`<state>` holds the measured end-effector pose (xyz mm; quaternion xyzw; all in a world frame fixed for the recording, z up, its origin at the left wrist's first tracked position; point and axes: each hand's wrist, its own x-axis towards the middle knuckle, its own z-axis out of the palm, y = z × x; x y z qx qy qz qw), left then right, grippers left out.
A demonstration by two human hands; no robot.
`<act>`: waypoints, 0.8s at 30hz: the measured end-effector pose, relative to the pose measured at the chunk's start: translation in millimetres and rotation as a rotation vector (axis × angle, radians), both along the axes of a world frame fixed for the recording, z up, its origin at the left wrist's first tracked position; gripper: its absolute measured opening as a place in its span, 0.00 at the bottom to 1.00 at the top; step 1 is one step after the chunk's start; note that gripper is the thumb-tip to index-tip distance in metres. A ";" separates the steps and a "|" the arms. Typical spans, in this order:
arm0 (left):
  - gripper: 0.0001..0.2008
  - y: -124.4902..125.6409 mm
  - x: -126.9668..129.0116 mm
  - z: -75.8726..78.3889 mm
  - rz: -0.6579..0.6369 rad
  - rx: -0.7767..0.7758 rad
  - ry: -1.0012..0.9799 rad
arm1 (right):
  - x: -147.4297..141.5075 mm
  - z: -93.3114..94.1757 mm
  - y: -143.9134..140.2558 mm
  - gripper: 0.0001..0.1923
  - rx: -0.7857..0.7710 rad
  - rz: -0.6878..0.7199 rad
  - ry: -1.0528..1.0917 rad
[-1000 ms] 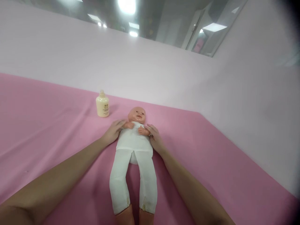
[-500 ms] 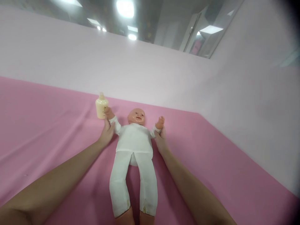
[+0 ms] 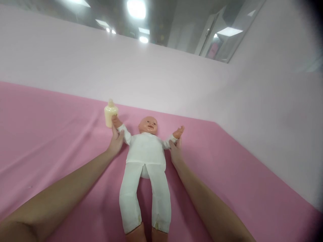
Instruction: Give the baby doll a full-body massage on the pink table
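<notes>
The doll [image 3: 145, 148] lies face-up on the pink tabletop [image 3: 63, 141], arms spread. The left hand [image 3: 116, 143] and right hand [image 3: 176, 152] each hold one of its forearms [image 3: 125, 135]. Drawing the left-held arm farther outward could topple the bottle [image 3: 110, 111] just beside it.

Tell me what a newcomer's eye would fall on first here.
Likely the baby doll in white, lying face up mid-view on the pink surface, arms spread. The person's left grip and right grip come next, each holding one of its arms. After that, the cream-coloured bottle standing at left near the pale wall, partly hidden behind a doll hand.
</notes>
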<state>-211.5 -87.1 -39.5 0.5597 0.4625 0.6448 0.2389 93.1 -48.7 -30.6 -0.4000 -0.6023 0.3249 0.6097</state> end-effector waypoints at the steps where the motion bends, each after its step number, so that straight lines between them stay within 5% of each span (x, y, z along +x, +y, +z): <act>1: 0.33 -3.3 2.9 3.8 0.003 0.009 0.060 | -2.5 4.4 -5.1 0.34 0.006 0.022 -0.067; 7: 0.23 -14.1 17.8 9.7 -0.172 0.050 0.664 | -10.8 17.1 -20.9 0.30 0.175 0.185 -0.574; 10: 0.23 -14.2 19.7 6.7 -0.154 0.053 0.736 | -10.9 15.5 -20.6 0.33 0.183 0.184 -0.628; 16: 0.23 -13.4 19.6 9.7 -0.147 0.052 0.544 | -12.5 16.4 -23.2 0.29 0.118 0.146 -0.392; 24: 0.29 2.0 -0.1 1.9 0.117 -0.087 -0.215 | 0.5 8.9 -2.9 0.40 -0.200 -0.212 0.091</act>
